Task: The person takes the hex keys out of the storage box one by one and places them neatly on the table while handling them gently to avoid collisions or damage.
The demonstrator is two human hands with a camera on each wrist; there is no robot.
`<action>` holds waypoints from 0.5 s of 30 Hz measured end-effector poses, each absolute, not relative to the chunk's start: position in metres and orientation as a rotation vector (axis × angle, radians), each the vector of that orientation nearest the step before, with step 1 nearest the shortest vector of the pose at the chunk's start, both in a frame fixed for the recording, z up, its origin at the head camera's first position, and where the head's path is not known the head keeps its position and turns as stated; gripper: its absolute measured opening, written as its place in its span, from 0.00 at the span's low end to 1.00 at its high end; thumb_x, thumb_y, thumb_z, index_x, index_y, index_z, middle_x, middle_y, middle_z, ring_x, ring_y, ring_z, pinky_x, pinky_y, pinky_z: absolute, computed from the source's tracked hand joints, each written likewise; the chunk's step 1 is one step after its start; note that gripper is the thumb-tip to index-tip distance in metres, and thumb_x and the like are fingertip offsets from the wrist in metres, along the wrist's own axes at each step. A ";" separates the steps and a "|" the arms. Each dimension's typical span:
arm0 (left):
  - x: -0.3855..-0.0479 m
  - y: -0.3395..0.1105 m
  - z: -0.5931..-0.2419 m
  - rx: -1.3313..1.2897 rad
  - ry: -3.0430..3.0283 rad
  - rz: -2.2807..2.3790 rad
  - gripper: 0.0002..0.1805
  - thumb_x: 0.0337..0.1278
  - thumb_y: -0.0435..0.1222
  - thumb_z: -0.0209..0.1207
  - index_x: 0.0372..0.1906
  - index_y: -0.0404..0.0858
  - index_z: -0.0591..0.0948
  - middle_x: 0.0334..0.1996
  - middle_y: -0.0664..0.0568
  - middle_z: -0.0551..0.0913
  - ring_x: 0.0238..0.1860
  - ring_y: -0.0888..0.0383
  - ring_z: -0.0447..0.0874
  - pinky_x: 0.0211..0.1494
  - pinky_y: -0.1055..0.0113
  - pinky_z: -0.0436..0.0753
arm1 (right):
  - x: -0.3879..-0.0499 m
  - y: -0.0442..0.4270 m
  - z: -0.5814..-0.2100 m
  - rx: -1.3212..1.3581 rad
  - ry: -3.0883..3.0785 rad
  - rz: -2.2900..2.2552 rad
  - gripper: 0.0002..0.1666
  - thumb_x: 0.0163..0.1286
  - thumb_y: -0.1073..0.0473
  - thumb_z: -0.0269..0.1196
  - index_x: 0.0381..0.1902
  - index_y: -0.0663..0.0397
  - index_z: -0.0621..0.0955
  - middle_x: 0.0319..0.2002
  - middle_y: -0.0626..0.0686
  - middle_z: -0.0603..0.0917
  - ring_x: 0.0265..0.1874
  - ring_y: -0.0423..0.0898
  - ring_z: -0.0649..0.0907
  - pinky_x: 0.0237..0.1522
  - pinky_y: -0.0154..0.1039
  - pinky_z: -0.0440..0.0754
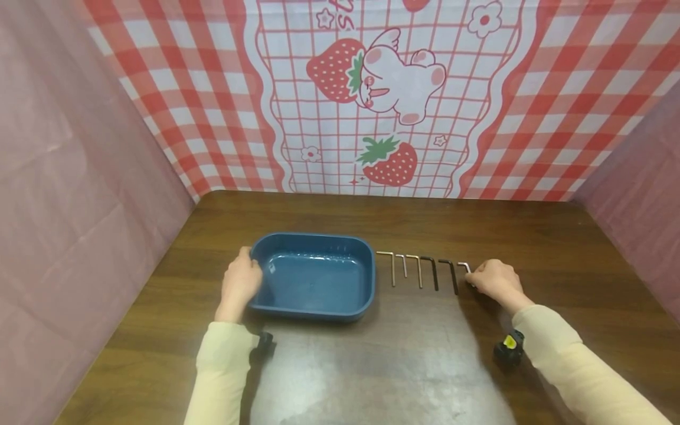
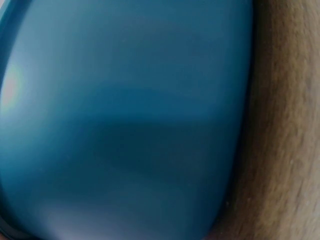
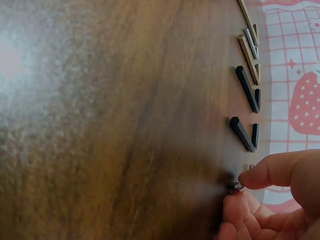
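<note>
A blue rectangular plastic tub (image 1: 313, 313) sits on the table, its inside bare. My left hand (image 1: 241, 277) grips the tub's left wall near the upper corner; the left wrist view shows mostly the tub's blue side (image 2: 125, 105). To the tub's right lies a row of several L-shaped hex keys, some brass-coloured (image 1: 420, 274), one small and silver, and two black (image 1: 453, 277). At the row's right end my right hand (image 1: 496, 278) pinches a silver hex key (image 1: 466, 267) by its long arm. Thumb and fingertips (image 3: 250, 179) meet on that key's end in the right wrist view.
The brown wooden table (image 1: 382, 366) runs back to a red-and-white checked cloth (image 1: 212, 106) with strawberries. Pink fabric hangs at both sides (image 1: 79, 177). A black wrist device (image 1: 509, 348) is by the right sleeve.
</note>
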State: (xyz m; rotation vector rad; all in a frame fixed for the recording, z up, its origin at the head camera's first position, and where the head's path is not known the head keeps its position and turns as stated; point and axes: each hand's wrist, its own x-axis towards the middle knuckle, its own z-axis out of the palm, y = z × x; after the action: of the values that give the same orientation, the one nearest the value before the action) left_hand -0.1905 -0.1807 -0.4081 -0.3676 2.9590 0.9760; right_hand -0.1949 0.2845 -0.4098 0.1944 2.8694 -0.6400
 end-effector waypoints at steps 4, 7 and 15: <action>-0.191 -0.181 -0.408 -0.369 2.956 0.980 0.24 0.63 0.35 0.36 0.62 0.31 0.61 0.56 0.30 0.71 0.52 0.32 0.71 0.51 0.42 0.71 | -0.194 0.282 -0.411 0.192 2.879 -0.636 0.17 0.54 0.51 0.57 0.11 0.50 0.75 0.11 0.44 0.74 0.18 0.44 0.72 0.20 0.36 0.64; -0.190 -0.183 -0.409 -0.368 2.956 0.990 0.24 0.63 0.35 0.37 0.62 0.31 0.62 0.56 0.30 0.70 0.53 0.32 0.71 0.52 0.42 0.70 | -0.194 0.281 -0.412 0.191 2.876 -0.642 0.14 0.55 0.51 0.57 0.16 0.52 0.78 0.13 0.44 0.75 0.21 0.45 0.74 0.21 0.36 0.65; -0.193 -0.193 -0.405 -0.343 2.812 1.068 0.25 0.61 0.37 0.37 0.60 0.29 0.63 0.59 0.31 0.67 0.58 0.34 0.66 0.56 0.44 0.67 | -0.191 0.280 -0.412 0.196 2.893 -0.661 0.16 0.57 0.51 0.56 0.27 0.59 0.80 0.15 0.46 0.78 0.23 0.46 0.77 0.23 0.37 0.68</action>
State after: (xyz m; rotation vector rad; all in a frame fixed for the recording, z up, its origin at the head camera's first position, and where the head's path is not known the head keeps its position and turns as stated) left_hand -0.1926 -0.1926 -0.4053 -0.3426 2.8125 1.0681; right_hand -0.1913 0.2798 -0.4123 0.1955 2.8926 -0.6609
